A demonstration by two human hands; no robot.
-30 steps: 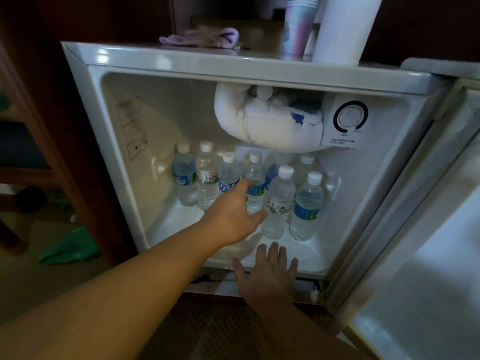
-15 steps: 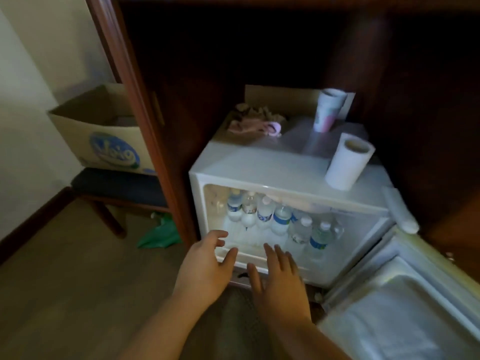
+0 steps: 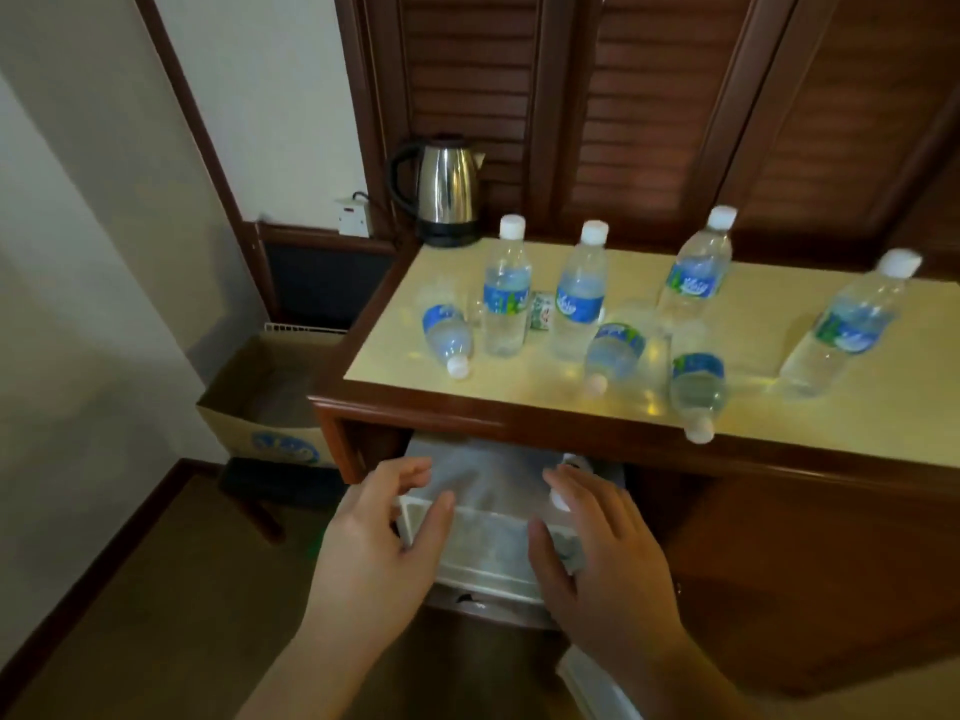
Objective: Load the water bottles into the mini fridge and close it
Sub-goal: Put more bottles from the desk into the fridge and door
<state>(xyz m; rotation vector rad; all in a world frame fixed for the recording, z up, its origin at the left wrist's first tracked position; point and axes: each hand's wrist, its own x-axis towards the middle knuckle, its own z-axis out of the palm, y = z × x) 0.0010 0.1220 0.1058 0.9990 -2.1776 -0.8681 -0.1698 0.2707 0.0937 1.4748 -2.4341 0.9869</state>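
Several clear water bottles with blue labels and white caps are on the cream counter top. Some stand upright, such as one at the left and one further right. Others lie on their sides, one at the left and one with its cap over the front edge. Below the counter, the white mini fridge shows only its top and upper front. My left hand and my right hand hover in front of it, fingers relaxed, holding nothing. The fridge door edge shows at the bottom right.
A steel kettle stands at the counter's back left corner by a wall socket. A small green packet lies among the bottles. An open cardboard box rests on a dark stool left of the cabinet. Louvred wooden doors rise behind.
The view has risen from the fridge interior to the counter above with its loose bottles. Both hands have pulled back out of the fridge and now hover in front of it.
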